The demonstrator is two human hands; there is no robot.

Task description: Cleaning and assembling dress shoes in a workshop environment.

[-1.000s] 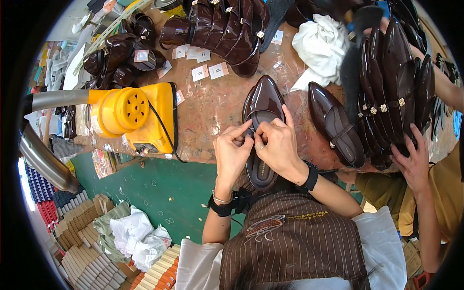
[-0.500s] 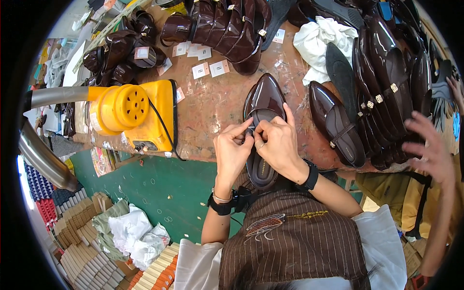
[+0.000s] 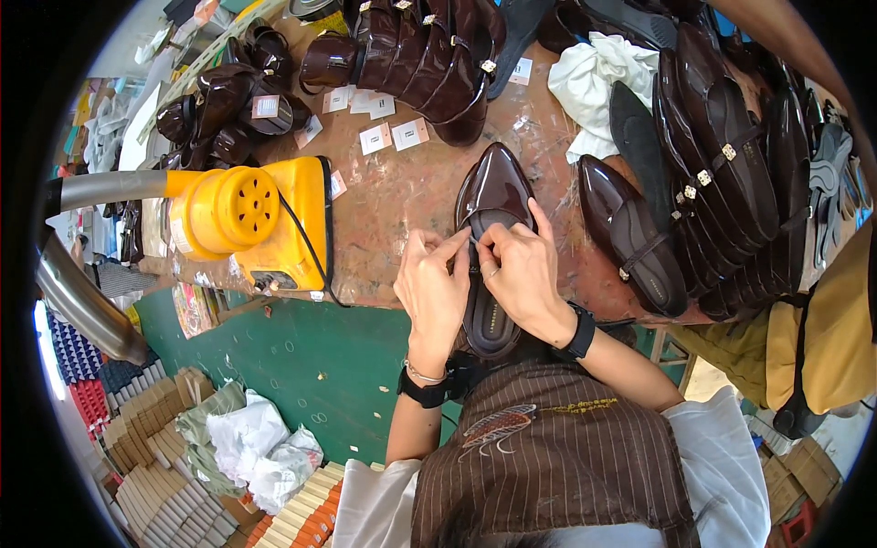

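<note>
A: Pinching sth tiny at the strap of the glossy brown pointed shoe [image 3: 493, 196], both hands. Left hand [image 3: 434, 292] has thumb + forefinger pressed together at the strap; right hand [image 3: 523, 274] does the same from the other side, its forefinger stretched up along the shoe's 3 o'clock edge.

B: Where's the shoe sit?

A: On the worn brown bench [image 3: 402, 196], toe at 12 o'clock, heel overhanging the near edge toward the person. Prob. so the strap lies right under the fingers & the body steadies the heel end, I'd judge.

B: What's pinched, exactly?

A: Can't tell, too small. Could be a buckle or the strap end.

B: Material?

A: Patent-type upper, v. shiny, smooth, sharp toe; matte dark insole.

B: Around it?

A: At 3 o'clock, just beside, a second matching shoe [image 3: 630, 233] lying angled. Beyond that, a leaning stack of same shoes [image 3: 731, 155] w/ small pale buckles, overlapped like tiles, likely to save bench room. At 12 o'clock another row of shoes [image 3: 429, 50] stood on edge, w/ small white paper tags [image 3: 393, 135] lying flat near them. At 1 o'clock a crumpled white cloth [image 3: 598, 82], soft & creased. At 9 o'clock a yellow plastic machine [image 3: 260, 219], round vented face, black cable down its side, grey tube [image 3: 100, 187] feeding it.
</note>
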